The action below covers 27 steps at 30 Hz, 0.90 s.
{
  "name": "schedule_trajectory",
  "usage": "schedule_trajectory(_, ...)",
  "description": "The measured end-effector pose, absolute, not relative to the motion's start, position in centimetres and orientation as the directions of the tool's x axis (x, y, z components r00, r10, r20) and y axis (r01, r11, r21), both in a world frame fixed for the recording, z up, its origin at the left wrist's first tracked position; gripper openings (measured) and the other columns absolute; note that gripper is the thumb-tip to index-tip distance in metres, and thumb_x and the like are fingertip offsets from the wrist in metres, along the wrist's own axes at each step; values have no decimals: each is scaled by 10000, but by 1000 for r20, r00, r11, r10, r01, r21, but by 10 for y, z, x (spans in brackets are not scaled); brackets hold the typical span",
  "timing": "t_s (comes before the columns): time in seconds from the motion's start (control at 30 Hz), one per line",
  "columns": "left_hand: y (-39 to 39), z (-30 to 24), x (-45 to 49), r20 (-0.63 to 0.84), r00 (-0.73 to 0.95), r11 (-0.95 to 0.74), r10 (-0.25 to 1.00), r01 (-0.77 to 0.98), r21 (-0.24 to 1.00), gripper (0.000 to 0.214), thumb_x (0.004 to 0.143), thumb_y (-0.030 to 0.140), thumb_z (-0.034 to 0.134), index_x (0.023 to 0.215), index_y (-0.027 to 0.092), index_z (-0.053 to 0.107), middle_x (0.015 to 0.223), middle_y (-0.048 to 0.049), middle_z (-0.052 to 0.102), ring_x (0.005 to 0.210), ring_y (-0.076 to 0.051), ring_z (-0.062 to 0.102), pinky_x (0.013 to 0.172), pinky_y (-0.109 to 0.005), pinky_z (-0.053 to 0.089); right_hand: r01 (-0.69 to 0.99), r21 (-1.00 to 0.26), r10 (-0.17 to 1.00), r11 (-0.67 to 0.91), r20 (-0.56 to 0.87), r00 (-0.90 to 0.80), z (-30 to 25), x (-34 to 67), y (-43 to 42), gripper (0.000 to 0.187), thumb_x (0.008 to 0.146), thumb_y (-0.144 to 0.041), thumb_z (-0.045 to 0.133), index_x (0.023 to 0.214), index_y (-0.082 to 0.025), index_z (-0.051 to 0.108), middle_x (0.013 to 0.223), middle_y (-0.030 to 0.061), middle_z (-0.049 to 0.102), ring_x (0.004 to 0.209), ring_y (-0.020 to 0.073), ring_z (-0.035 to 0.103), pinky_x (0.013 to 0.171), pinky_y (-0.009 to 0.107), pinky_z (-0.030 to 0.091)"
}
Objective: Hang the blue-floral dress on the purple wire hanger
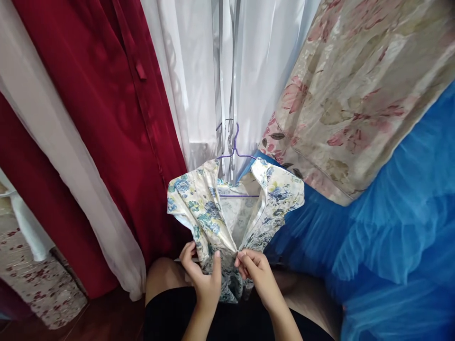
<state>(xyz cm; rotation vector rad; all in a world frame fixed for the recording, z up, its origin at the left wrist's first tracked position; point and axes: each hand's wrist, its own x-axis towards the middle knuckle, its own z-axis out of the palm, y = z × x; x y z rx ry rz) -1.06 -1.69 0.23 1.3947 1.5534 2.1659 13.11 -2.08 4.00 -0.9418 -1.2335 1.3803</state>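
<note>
A white dress (208, 213) with blue, green and yellow flowers hangs on a thin purple hanger (236, 142). Its front opening forms a deep V, spread apart at the top and meeting at a point low down. At that point my right hand (256, 267) pinches the zipper pull, which its fingertips mostly cover. My left hand (204, 274) rests against the left side of the dress, thumb raised and fingers apart, with cloth between them. The lower part of the dress is bunched over my lap, partly hidden by my hands.
Red cloth (103, 94) and white curtains (192, 61) hang behind. To the right are a beige floral garment (334, 109) and blue ruffled tulle (384, 237). White straps (223, 85) hang down to the hanger. A sequined floral cloth (39, 279) hangs at lower left.
</note>
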Motion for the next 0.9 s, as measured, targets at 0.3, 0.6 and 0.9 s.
schedule_trajectory(0.3,-20,6,8,512,-11,-470,859,381,796,114,950,192,541,838,205,549,822,-26,597,817,-184,593,772,-296,460,-196,-979,981,-52,-14,-191,46,133,-26,426,905,-505,605,712,-135,691,432,-23,509,406,68,335,466,226,223)
schedule_trajectory(0.6,-20,40,-12,310,246,-392,918,453,801,144,846,86,536,782,202,482,807,-13,562,784,-171,584,724,-263,425,-394,-912,983,111,159,-90,174,137,62,316,763,-419,730,726,-106,711,392,-76,389,406,55,237,434,227,172)
schedule_trajectory(0.9,-8,80,-33,261,409,-453,875,499,739,115,844,96,601,820,208,614,845,-5,639,803,-171,622,753,-275,452,-322,-891,943,321,332,23,205,128,58,289,859,-384,619,783,-129,733,426,-50,485,406,68,333,437,216,222)
